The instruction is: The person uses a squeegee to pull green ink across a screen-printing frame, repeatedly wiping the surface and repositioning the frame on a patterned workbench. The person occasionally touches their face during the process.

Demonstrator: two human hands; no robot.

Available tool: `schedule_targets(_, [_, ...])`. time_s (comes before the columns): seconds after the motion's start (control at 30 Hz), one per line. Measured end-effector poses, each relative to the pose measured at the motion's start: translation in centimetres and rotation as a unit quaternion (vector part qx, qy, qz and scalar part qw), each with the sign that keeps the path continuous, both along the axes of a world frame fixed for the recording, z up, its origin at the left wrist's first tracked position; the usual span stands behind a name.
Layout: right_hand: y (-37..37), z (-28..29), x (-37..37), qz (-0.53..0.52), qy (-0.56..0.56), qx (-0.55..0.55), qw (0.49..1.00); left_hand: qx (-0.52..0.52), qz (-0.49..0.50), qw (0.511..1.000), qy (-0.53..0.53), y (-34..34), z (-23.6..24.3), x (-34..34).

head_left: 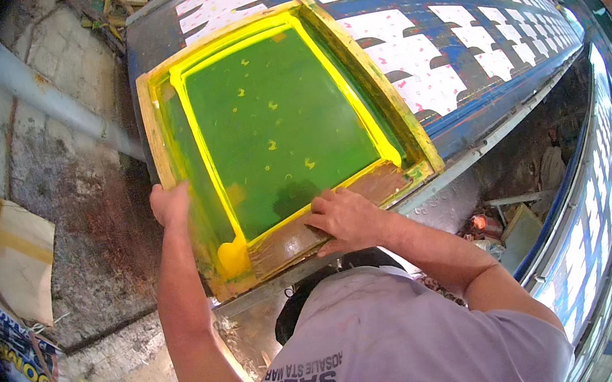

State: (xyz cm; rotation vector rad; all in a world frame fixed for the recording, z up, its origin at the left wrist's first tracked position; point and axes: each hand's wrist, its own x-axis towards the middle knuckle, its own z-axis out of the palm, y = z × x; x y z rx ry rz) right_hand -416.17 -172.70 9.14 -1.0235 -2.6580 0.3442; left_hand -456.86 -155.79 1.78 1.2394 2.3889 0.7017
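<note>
A wooden screen-printing frame (360, 58) lies at the end of a long table, its green mesh (270, 119) dotted with small yellow shapes. Bright yellow ink (234, 256) borders the mesh on all sides and pools thickly at the near left corner. My left hand (172, 204) is closed around the frame's left side rail. Along the near side, inside the frame, rests a wide brown squeegee (282, 244). My right hand (351, 217) grips it near its middle, fingers over the top; its blade edge is hidden.
White pieces with pink marks (423, 85) lie in rows down the long blue-stained table (463, 104). Another table with white pieces (590, 232) runs along the right. A grey pipe (57, 95) and a cardboard sheet (21, 264) are at left. Clutter (521, 229) sits between the tables.
</note>
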Motion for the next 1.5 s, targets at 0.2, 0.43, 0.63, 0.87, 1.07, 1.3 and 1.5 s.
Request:
schedule_targets(0.2, [5.1,-1.6,10.7,-0.275,-0.015,-0.025,0.961,0.021,-0.013,0.999,-0.045,0.1,-0.3,-0.8])
schedule_targets(0.43, [9.6,-4.9,22.7,-0.559,0.092,-0.097,0.818,0.059,-0.028,0.998,0.0,3.2,3.2,-0.6])
schedule_targets(0.63, [9.9,-4.4,26.1,-0.526,0.151,-0.073,0.833,0.051,-0.05,0.996,0.057,7.2,7.3,-0.4])
schedule_targets(0.87, [13.1,-2.4,41.4,-0.523,0.178,-0.076,0.83,0.085,-0.041,0.994,0.054,7.1,6.2,14.9])
schedule_targets(1.07, [14.3,-3.7,56.2,-0.562,0.131,-0.074,0.813,0.133,-0.047,0.99,-0.027,5.8,3.4,32.2])
schedule_targets(1.3, [14.9,-5.0,66.4,-0.548,0.164,-0.088,0.816,0.157,-0.022,0.983,-0.096,5.4,0.5,42.3])
schedule_targets(1.5, [15.3,-5.4,69.3,-0.523,0.193,-0.098,0.825,0.135,-0.011,0.988,-0.075,5.7,0.9,45.2])
